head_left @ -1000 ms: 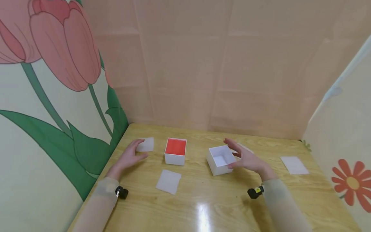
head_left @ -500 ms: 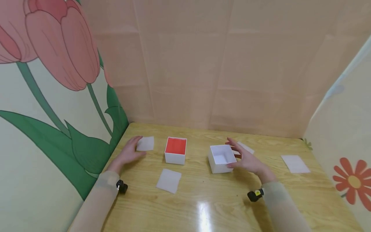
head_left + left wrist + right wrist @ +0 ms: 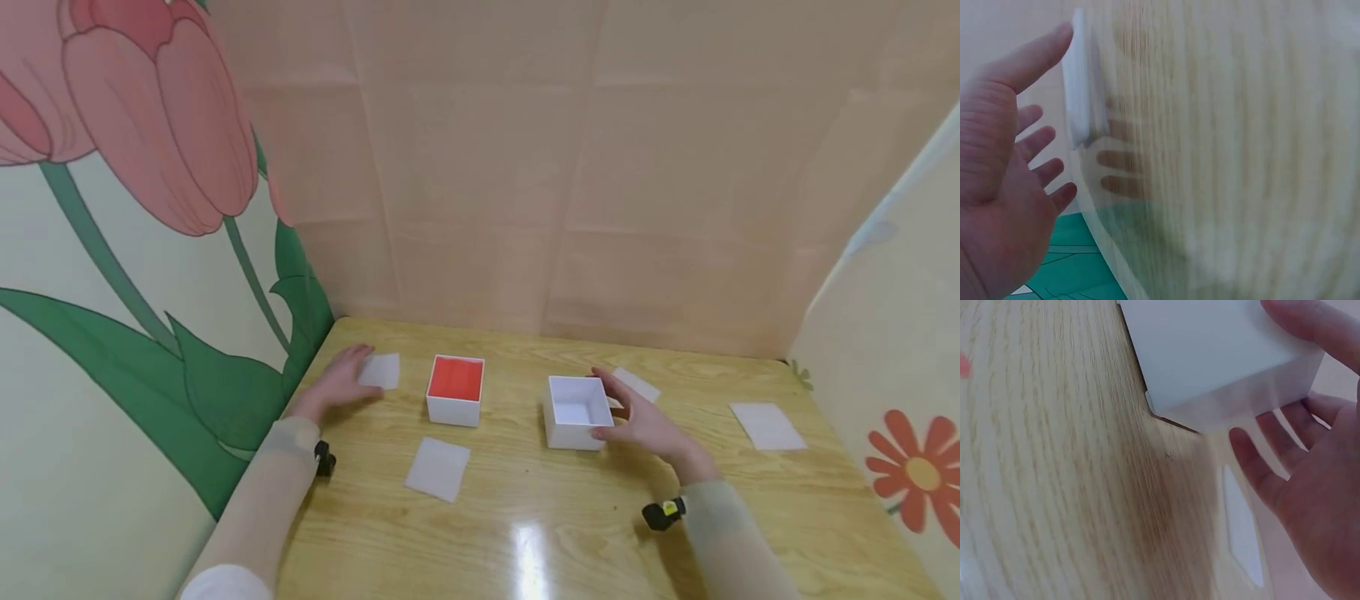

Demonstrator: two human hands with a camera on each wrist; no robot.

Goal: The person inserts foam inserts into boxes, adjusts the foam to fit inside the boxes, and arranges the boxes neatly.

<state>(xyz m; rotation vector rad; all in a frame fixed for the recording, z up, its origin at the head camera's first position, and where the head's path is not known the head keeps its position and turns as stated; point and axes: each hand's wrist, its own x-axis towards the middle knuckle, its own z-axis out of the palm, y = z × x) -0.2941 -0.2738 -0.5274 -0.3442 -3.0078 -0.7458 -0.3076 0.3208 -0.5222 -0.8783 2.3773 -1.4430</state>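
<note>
A white square box (image 3: 568, 435), its top uncovered and its white inside visible, stands right of the table's middle. My right hand (image 3: 651, 425) holds it at its right side, thumb on the near face and fingers around toward the far side. In the right wrist view the thumb lies against the box wall (image 3: 1210, 356), and some fingertips are hidden behind it. At the back left, my left hand (image 3: 339, 385) is spread beside a thin white square sheet (image 3: 381, 372), partly covering it. In the left wrist view its thumb is extended and nothing is in its grasp.
Between the hands stands another white box (image 3: 453, 412) with a red square surface inside its rim. Further thin white sheets lie in front of it (image 3: 438, 468), behind my right hand (image 3: 637, 385) and far right (image 3: 768, 426). Fabric walls border the wooden table (image 3: 465, 550).
The white box by my right hand has turned squarer and shifted slightly right. My left hand has moved a little further back beside the sheet.
</note>
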